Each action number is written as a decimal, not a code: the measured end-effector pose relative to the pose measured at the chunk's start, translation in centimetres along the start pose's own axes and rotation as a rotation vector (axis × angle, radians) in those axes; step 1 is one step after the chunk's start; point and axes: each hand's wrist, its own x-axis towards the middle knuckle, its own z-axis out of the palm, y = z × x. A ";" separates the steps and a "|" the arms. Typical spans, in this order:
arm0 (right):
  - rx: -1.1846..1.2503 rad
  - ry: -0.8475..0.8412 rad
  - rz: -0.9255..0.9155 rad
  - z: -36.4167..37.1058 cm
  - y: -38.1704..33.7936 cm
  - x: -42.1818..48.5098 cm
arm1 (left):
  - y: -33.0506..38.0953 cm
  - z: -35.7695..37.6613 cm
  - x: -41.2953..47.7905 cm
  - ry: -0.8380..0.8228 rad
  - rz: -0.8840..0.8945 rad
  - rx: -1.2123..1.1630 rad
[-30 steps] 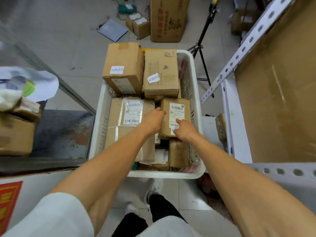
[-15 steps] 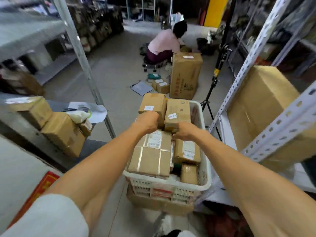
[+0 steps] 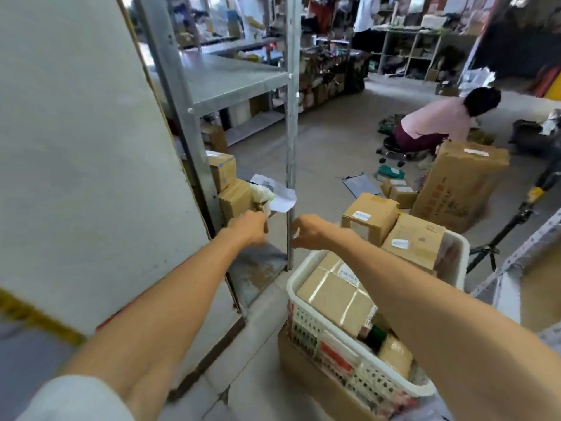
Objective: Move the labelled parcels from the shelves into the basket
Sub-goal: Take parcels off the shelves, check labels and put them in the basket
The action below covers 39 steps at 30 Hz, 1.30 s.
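Two hands reached out, left hand [image 3: 249, 227] and right hand [image 3: 306, 232], fingers curled under; any grip could not be told. Small cardboard parcel [image 3: 235, 203] sat on shelf board [image 3: 258, 265] just beyond left fingers. Judged stiff, light: clamp opposite side faces. White basket [image 3: 458, 253] lay behind right fingers, nearly full.

Soft, even light is filling the frame, and it is washing out the far shelves along the top edge. Motion blur is smearing the whole view, softening the left hand [image 3: 247, 227] and right hand [image 3: 309, 232] at centre. Wide-angle distortion is tilting the shelf uprights [image 3: 179, 95] at upper left and stretching both forearms toward the bottom corners. Only faint shadows are showing on the floor [image 3: 328, 153].
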 end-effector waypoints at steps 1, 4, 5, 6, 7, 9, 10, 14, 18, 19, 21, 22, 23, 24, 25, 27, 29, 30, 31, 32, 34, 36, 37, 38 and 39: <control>-0.047 -0.009 -0.069 0.1 -1.4 0.3 | -1.2 0.0 -1.3 0.012 -0.061 -0.019; -0.171 -0.040 -0.278 0.3 -6.5 0.5 | -4.6 0.2 -6.3 0.067 -0.245 -0.082; -0.222 -0.067 -0.336 0.4 -8.4 0.5 | -5.7 0.3 -8.3 0.087 -0.307 -0.097; -0.270 -0.086 -0.397 0.6 -10.5 0.5 | -6.7 0.3 -10.4 0.113 -0.374 -0.117; -0.318 -0.100 -0.460 0.9 -12.7 0.5 | -7.9 0.5 -12.7 0.143 -0.443 -0.140; -0.396 -0.120 -0.588 2.0 -17.1 -0.8 | -10.1 1.2 -18.0 0.170 -0.574 -0.193; -0.432 -0.135 -0.664 2.7 -19.3 -1.8 | -10.9 1.5 -20.9 0.171 -0.631 -0.207; -0.570 -0.141 -0.990 4.7 -28.1 -6.8 | -13.5 1.8 -32.1 0.177 -0.839 -0.226; -0.619 -0.187 -1.219 6.8 -36.0 -12.7 | -14.0 2.2 -42.9 0.246 -1.038 -0.221; -0.630 -0.184 -1.262 7.5 -37.6 -14.3 | -13.8 2.4 -45.6 0.255 -1.092 -0.210; -0.636 -0.201 -1.316 9.1 -40.2 -17.6 | -13.0 3.1 -50.7 0.245 -1.199 -0.210; -0.642 -0.220 -1.344 10.0 -41.2 -19.4 | -12.4 3.7 -53.1 0.240 -1.248 -0.220; -0.648 -0.245 -1.378 10.9 -42.2 -21.2 | -11.8 4.4 -55.5 0.248 -1.292 -0.228; -0.651 -0.264 -1.426 11.8 -43.1 -23.2 | -11.0 5.2 -57.9 0.257 -1.336 -0.248; -0.655 -0.284 -1.463 12.8 -43.8 -25.1 | -10.2 6.0 -60.1 0.264 -1.375 -0.278; -0.674 -0.318 -1.519 14.9 -45.1 -28.9 | -8.1 7.6 -64.4 0.253 -1.444 -0.323; -0.707 -0.335 -1.597 16.9 -46.2 -32.8 | -5.7 9.1 -68.2 0.268 -1.516 -0.329; -0.725 -0.346 -1.636 17.7 -46.5 -34.8 | -4.4 9.9 -69.8 0.284 -1.553 -0.321; -0.739 -0.373 -1.666 18.6 -46.8 -36.8 | -3.2 10.9 -71.3 0.290 -1.592 -0.315; -0.752 -0.395 -1.712 19.5 -46.8 -38.8 | -1.8 11.7 -72.6 0.290 -1.632 -0.322; -0.781 -0.415 -1.815 21.3 -46.7 -42.6 | 0.7 13.7 -74.9 0.327 -1.725 -0.380; -0.828 -0.407 -1.930 23.2 -46.4 -45.8 | 3.3 15.1 -76.7 0.359 -1.802 -0.431; -0.874 -0.399 -1.988 23.8 -46.2 -47.4 | 4.7 15.8 -77.5 0.357 -1.839 -0.440; -0.907 -0.394 -2.051 24.5 -46.0 -48.9 | 6.1 16.5 -78.2 0.342 -1.882 -0.447; -0.914 -0.409 -2.104 25.1 -45.8 -50.4 | 7.5 17.2 -78.9 0.333 -1.934 -0.461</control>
